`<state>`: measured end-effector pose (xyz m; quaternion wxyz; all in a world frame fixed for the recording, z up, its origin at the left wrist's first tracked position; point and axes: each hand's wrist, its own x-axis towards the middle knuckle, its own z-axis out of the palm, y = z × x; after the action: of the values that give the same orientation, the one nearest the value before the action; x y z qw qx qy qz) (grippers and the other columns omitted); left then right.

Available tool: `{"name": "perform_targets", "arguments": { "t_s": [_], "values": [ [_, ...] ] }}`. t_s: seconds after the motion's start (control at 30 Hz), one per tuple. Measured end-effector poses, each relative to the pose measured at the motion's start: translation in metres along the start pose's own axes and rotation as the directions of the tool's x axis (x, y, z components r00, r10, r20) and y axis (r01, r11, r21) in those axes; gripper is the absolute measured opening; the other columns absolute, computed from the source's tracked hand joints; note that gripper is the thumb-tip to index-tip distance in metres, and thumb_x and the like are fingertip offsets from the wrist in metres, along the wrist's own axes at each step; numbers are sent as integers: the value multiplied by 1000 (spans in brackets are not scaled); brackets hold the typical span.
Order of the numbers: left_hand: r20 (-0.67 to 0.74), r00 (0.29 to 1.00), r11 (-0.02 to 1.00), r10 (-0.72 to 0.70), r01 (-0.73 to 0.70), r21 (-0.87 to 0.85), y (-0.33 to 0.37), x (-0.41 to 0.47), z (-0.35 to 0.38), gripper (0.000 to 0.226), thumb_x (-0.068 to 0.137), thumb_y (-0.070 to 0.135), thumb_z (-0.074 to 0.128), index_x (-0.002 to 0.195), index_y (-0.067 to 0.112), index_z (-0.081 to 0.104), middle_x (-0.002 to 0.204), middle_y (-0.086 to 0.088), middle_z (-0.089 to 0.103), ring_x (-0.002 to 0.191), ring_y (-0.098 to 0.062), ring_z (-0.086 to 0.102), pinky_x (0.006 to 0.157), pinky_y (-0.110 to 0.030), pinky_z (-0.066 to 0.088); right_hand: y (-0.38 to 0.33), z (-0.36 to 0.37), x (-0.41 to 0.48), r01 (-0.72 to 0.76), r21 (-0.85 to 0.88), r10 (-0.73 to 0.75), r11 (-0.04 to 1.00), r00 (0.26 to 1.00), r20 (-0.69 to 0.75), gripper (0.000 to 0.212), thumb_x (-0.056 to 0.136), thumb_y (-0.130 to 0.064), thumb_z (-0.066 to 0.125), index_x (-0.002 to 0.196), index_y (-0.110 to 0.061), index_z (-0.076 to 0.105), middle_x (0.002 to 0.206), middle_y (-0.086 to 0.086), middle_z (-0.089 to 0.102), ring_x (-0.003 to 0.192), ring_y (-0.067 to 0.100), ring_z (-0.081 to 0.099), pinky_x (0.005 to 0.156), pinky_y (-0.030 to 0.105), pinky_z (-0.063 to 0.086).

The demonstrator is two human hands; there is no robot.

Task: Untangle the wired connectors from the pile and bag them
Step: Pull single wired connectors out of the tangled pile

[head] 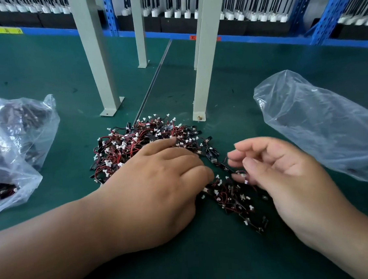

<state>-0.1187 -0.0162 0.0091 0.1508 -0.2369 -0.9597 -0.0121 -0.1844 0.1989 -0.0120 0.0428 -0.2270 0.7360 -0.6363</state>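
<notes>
Looks only partly done. Leaves a large tangled pile of red-and-black wired connectors with small white plugs [135, 145] in the middle of the dark green table mat [49, 71]. Shows a smaller loosened group of the same connectors [232, 198] just beside the pile, on the near side, between the two hands. Keeps some dark connectors already inside the clear crumpled plastic bags [17, 146] at the left; seems to keep almost nothing inside the long clear plastic bag [317, 129] at the right. Remains to separate most of the pile and to bag it.

Lays the left hand [159, 182] palm down on the near edge of the pile, index finger stretched, other fingers bent under; cannot tell whether pinching anything, fingertips hidden. Holds the right hand [285, 173] half open, palm turned to the left, fingers loosely bent; touches with the lowest fingertips one red wire with a white plug [242, 175], without any clear firm grip.
</notes>
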Motion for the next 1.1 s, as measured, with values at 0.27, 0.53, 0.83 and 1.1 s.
{"name": "perform_targets", "arguments": {
  "t_s": [0.27,0.53,0.83,1.1],
  "values": [
    [152,987,995,-50,62,-77,16,-1,2,60,89,66,41,134,27,52,131,13,56,120,-9,56,110,-44,38,-1,12,-12,-162,217,137,963,982,126,36,82,-25,60,111,-44,69,123,-13,69,120,7,62,104,40,46],
    [107,991,987,-74,89,-135,8,-3,2,32,85,33,44,113,31,58,113,16,63,107,-9,61,108,-42,40,-6,-1,-8,-77,-142,80,987,997,13,55,85,9,60,97,-43,73,102,-17,74,103,0,68,73,20,57],
    [8,992,965,-127,125,-229,2,0,4,37,80,8,53,111,23,65,105,10,68,99,-17,64,91,-39,50,-10,-9,-3,212,-382,-165,900,974,152,50,67,3,45,89,-33,71,100,-18,72,72,13,71,64,17,54],
    [17,999,966,-46,49,-255,5,-4,-2,36,90,36,44,120,25,62,123,11,60,109,-16,59,95,-43,45,-2,-7,2,381,-531,-195,757,908,372,27,74,0,60,86,-22,71,88,-12,59,88,14,60,74,31,48]
  ]
}}
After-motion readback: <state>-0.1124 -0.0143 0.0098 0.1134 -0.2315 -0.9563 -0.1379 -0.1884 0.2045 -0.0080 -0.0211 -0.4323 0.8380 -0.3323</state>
